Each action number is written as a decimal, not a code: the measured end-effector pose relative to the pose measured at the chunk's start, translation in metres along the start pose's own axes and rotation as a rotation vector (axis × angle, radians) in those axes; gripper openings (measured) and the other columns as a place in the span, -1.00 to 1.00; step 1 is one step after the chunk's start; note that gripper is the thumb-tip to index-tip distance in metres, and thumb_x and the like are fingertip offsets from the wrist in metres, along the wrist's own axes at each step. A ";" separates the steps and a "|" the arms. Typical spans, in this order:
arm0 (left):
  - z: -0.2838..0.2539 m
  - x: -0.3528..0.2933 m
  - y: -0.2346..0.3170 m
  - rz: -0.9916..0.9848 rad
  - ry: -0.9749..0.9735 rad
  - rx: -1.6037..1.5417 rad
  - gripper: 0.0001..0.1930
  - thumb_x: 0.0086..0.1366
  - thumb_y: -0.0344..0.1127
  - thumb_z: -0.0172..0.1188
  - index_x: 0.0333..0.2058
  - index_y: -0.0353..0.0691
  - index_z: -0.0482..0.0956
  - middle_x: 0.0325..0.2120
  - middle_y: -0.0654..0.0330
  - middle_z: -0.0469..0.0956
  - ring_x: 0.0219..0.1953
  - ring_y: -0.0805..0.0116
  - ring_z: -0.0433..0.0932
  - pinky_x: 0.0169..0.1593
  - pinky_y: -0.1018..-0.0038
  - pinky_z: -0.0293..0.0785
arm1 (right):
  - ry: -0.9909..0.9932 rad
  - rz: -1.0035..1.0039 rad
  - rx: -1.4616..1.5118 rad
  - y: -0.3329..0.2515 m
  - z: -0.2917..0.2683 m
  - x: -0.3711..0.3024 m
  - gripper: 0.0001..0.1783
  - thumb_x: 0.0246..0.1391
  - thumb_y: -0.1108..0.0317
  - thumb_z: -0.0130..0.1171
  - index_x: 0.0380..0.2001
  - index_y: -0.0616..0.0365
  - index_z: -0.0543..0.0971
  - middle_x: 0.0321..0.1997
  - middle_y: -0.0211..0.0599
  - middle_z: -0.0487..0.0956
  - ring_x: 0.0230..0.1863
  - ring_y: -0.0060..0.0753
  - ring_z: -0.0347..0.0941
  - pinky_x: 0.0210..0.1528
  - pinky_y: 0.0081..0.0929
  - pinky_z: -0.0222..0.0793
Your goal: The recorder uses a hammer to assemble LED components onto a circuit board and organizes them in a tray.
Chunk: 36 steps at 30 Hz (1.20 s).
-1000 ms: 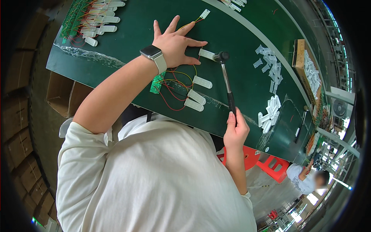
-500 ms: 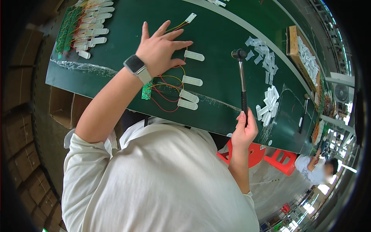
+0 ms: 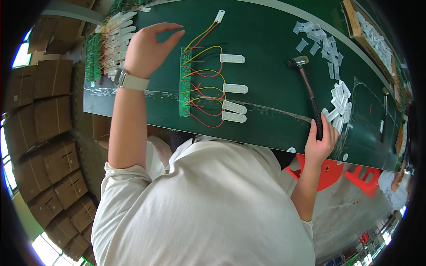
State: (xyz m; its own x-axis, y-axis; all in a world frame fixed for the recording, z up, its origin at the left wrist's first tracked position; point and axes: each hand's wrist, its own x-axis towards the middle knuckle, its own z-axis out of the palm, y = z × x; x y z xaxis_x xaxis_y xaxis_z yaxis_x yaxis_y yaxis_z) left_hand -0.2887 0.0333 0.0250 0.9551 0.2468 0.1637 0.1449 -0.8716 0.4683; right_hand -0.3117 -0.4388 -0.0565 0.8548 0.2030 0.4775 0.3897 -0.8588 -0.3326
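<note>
A long green table (image 3: pixel 275 40) fills the upper part of the head view, its near edge curving above the person's white shirt (image 3: pixel 204 208). Stacked brown cardboard boxes (image 3: pixel 49 146) stand on the floor to the left.

On the table, near the middle, lies a narrow green circuit board (image 3: pixel 184 84), set lengthwise away from the person. Red, yellow and black wires (image 3: pixel 206 80) fan from its right edge to a column of white rounded modules (image 3: pixel 234 88) lying flat just beside it. A heap of the same white modules (image 3: pixel 116 31) with green boards sits at the far left, and loose white plastic pieces (image 3: pixel 320 42) are scattered to the right.

The left hand (image 3: pixel 146 48), a watch on its wrist, hovers above the table just left of the circuit board, fingers spread wide and holding nothing; whether the fingertips touch the surface cannot be told.

The right hand (image 3: pixel 320 142) is closed around the black handle of a small hammer (image 3: pixel 307 88) at the table's near edge. The hammer's head points away from the person, right of the white modules.
</note>
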 end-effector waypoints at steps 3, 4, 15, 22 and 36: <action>0.022 0.029 -0.004 0.039 -0.114 -0.071 -0.59 0.26 0.02 0.38 -0.01 -0.03 0.76 -0.28 0.14 0.77 -0.16 0.18 0.72 -0.01 0.32 0.62 | 0.015 -0.010 0.006 0.004 0.002 0.000 -0.66 0.13 0.41 0.40 0.00 0.17 0.70 -0.12 -0.28 0.68 -0.10 -0.14 0.50 0.02 -0.23 0.42; 0.030 0.037 -0.003 0.043 -0.110 -0.052 -0.59 0.26 0.02 0.38 -0.01 -0.03 0.76 -0.28 0.14 0.77 -0.16 0.18 0.72 -0.01 0.32 0.62 | 0.024 -0.005 0.024 0.004 0.003 -0.001 -0.66 0.13 0.41 0.40 0.00 0.17 0.70 -0.12 -0.28 0.68 -0.10 -0.14 0.50 0.02 -0.23 0.42; 0.092 0.095 0.016 -0.047 -0.254 0.036 -0.66 0.18 -0.08 0.47 -0.16 -0.15 0.79 -0.30 0.16 0.78 -0.26 0.31 0.73 -0.11 0.39 0.60 | 0.045 0.031 0.083 -0.003 0.002 -0.003 -0.64 0.05 0.45 0.43 -0.03 0.11 0.72 -0.10 -0.33 0.64 -0.05 -0.16 0.49 0.06 -0.25 0.43; 0.094 0.106 0.004 0.046 -0.370 0.106 -0.74 0.21 -0.14 0.42 -0.20 -0.14 0.79 -0.39 0.16 0.75 -0.31 0.28 0.73 -0.15 0.38 0.60 | 0.059 0.053 0.128 0.004 -0.005 0.000 -0.64 -0.01 0.38 0.48 -0.09 0.09 0.72 -0.11 -0.39 0.64 -0.07 -0.18 0.50 0.00 -0.24 0.42; 0.101 0.096 0.014 0.073 -0.340 0.063 -0.66 0.10 -0.20 0.53 -0.12 -0.08 0.78 -0.23 0.19 0.60 -0.21 0.37 0.55 -0.08 0.38 0.54 | 0.091 0.282 -0.179 0.063 -0.046 0.021 -0.67 0.07 0.27 0.43 -0.06 0.00 0.73 -0.03 -0.39 0.67 -0.01 -0.14 0.54 0.04 -0.21 0.51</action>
State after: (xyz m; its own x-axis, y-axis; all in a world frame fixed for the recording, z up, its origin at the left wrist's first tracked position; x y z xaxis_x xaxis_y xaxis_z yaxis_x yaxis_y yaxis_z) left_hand -0.1686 0.0023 -0.0402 0.9934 0.0369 -0.1086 0.0786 -0.9087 0.4100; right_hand -0.2849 -0.5101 -0.0300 0.8833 -0.0897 0.4601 0.0696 -0.9455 -0.3180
